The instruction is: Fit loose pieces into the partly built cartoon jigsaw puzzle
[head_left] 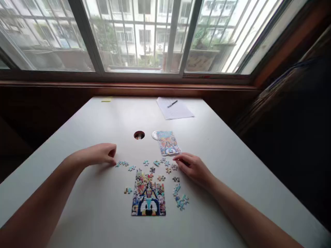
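A partly assembled colourful jigsaw puzzle [148,195] lies on the white table [77,137] in front of me. Several loose pieces [155,163] are scattered above it, with more [181,199] at its right and one piece [127,190] at its left. My left hand [99,155] rests on the table with fingers curled, its fingertips touching the leftmost loose pieces [121,163]. My right hand [192,166] lies with fingers bent, fingertips at the loose pieces near the reference picture card [167,143]. Whether either hand pinches a piece is hidden.
A sheet of paper [174,108] with a pen [172,103] lies at the far side. A round cable hole [139,135] and a round lid [154,135] sit mid-table. A small yellow item [106,100] lies at the far left. A window fills the back.
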`<state>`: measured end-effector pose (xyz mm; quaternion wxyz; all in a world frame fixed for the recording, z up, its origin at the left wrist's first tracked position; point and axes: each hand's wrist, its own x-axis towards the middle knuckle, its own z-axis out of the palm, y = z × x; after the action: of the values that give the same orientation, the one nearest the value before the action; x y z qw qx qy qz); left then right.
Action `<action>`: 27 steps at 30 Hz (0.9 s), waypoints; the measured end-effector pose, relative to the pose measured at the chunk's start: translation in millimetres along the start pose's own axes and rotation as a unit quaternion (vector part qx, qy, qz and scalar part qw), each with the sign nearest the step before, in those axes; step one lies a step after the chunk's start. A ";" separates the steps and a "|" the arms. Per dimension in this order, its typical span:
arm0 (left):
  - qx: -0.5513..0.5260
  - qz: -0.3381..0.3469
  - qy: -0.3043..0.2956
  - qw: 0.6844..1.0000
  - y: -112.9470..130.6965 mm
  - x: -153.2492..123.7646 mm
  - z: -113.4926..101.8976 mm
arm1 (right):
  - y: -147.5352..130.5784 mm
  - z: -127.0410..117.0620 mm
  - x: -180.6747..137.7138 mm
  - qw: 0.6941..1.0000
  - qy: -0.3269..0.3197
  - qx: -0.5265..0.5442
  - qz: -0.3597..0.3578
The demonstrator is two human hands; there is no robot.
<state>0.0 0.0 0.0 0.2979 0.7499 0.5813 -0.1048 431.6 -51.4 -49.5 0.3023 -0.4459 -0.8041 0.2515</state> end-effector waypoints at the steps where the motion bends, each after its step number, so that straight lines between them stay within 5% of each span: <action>1: -0.001 0.001 0.000 1.000 0.8 0.6 -0.3 | 0.0 0.2 0.6 1.000 0.001 -0.001 0.000; 27: 0.000 -0.006 -0.007 1.000 0.3 6.4 -0.3 | -1.4 -0.1 1.5 1.000 0.002 -0.022 -0.009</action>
<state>2.2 5.3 -2.9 0.3013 0.7459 0.5833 -0.1119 430.2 -50.7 -48.2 0.2968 -0.4454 -0.8128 0.2300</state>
